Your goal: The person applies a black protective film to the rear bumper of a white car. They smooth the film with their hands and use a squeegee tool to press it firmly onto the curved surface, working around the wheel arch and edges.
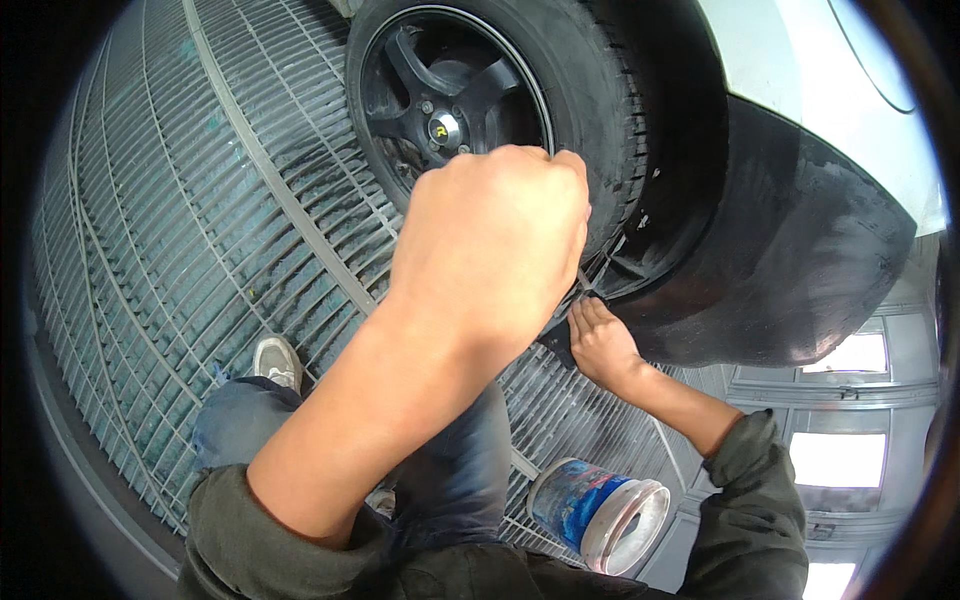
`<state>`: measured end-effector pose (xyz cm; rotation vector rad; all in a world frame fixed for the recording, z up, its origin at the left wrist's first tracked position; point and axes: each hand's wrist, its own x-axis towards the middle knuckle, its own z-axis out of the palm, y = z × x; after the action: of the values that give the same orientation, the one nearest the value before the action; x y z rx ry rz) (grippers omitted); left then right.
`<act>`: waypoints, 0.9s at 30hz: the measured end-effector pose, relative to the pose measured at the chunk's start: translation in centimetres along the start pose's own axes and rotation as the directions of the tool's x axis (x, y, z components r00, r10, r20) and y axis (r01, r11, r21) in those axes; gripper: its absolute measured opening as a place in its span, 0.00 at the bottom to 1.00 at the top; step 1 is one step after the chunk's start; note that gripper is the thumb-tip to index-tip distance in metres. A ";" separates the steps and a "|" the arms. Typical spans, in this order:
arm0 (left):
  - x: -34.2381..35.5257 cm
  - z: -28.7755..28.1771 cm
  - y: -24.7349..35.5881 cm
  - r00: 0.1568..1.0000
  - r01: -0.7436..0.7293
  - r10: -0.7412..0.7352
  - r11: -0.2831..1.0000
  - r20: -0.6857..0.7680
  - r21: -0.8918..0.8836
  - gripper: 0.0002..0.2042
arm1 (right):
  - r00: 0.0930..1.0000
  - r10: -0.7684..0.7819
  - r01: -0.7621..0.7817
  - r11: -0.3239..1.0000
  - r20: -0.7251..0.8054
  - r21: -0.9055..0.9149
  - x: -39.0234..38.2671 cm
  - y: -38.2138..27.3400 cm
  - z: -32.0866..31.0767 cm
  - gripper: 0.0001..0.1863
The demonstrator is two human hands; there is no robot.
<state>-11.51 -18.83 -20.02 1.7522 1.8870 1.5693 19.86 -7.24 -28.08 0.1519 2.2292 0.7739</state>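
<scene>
My left hand [490, 235] is raised close in front of the view, closed in a fist. Its fingers are turned away, so anything inside it is hidden. Lower and to the right, my right hand [603, 345] has its fingers pressed together on the lower edge of a black car bumper [790, 240], near the tyre. The bumper's dark surface shows dull, scuffed patches. Behind my left fist stands the wheel, with a black tyre [590, 110] and a black spoked rim [410, 75]; the fist and forearm cover part of it.
A paint-stained blue and white bucket [600, 515] lies tilted on the slatted metal floor grating [190, 210], below my right hand. My shoe [277, 362] rests on the grating at left. White car bodywork [790, 60] rises at upper right; bright-windowed grey panels [765, 400] stand at right.
</scene>
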 end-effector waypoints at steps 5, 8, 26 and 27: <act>0.4 1.2 0.5 0.996 -0.060 0.060 0.998 -0.060 -0.003 0.06 | 0.991 -0.078 0.067 0.993 -0.108 -0.097 -6.3 8.7 -10.9 0.29; 0.5 0.6 0.8 0.999 -0.020 0.019 1.000 0.027 0.017 0.07 | 0.996 -0.042 0.030 0.989 -0.080 -0.146 -6.5 12.6 -16.8 0.30; -1.2 -1.9 -2.3 0.895 0.117 -0.126 0.992 0.428 0.046 0.29 | 0.881 0.453 0.094 0.115 -0.136 0.989 -1.3 0.3 -8.5 0.23; -1.1 -1.7 -2.1 0.848 0.184 -0.163 0.983 0.504 0.007 0.32 | 0.886 0.464 0.072 -0.093 -0.020 0.993 -1.6 0.8 -10.4 0.22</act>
<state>-13.67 -20.19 -21.32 1.7005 1.6753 0.9527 13.65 -12.18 -21.06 1.2253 2.6638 -1.1567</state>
